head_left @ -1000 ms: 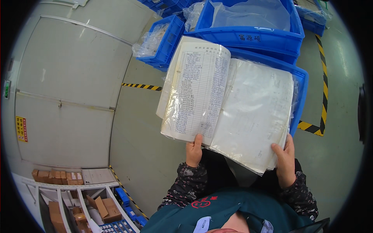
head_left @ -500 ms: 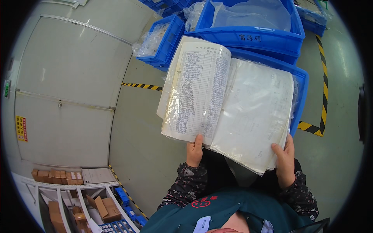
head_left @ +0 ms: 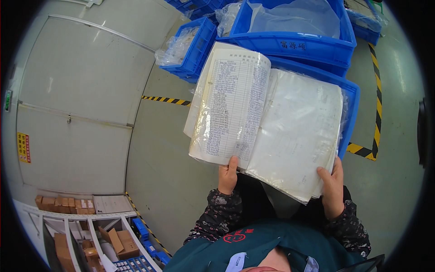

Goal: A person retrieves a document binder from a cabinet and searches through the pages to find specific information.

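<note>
The left hand (head_left: pixel 228 177) grasped the open folder (head_left: pixel 297 131) at its bottom edge, the right hand (head_left: pixel 333 187) its lower right side, thumbs uppermost; even, light support seemed best.

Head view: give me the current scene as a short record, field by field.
Held item: open plastic-sleeved document folder
Left hand: thumb over the left page's lower edge
Right hand: thumb on the right page's lower right edge
Left page: ruled table, many rows
Right page: whitish, faint marks
Beyond folder: blue plastic crates
Floor marking: black-and-yellow tape
Lower left: shelving with cardboard boxes
</note>
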The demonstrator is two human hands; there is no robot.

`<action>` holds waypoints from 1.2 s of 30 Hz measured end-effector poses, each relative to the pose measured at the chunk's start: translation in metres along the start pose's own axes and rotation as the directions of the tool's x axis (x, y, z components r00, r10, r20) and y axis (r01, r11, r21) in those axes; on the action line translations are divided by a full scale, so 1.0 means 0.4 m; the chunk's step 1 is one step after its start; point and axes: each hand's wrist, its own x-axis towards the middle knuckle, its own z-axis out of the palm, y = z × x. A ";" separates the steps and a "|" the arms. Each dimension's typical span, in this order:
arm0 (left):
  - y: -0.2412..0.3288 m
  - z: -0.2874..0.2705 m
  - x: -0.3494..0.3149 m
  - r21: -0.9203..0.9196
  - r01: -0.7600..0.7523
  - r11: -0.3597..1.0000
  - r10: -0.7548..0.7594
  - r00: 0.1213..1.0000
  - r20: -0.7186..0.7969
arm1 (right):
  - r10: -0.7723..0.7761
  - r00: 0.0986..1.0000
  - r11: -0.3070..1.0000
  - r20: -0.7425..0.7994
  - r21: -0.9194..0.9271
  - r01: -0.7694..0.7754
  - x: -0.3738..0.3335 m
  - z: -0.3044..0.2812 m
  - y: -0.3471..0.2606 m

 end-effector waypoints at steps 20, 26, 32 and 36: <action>0.311 0.075 -0.023 0.769 -0.449 0.454 -0.073 0.842 0.535 | 0.034 0.999 0.999 -0.001 0.015 -0.034 0.010 0.001 0.007; 0.307 0.085 -0.006 0.666 -0.606 0.435 -0.007 0.738 0.675 | 0.017 0.999 0.999 0.032 0.037 -0.018 -0.004 -0.002 0.004; 0.237 0.045 -0.001 0.723 -0.596 0.350 0.527 0.763 0.374 | 0.019 1.000 0.998 0.007 0.058 -0.020 0.002 -0.017 0.010; 0.240 0.046 0.036 0.736 -0.519 0.435 0.859 0.484 -0.167 | 0.027 0.999 0.999 0.023 0.035 -0.028 0.008 -0.017 0.001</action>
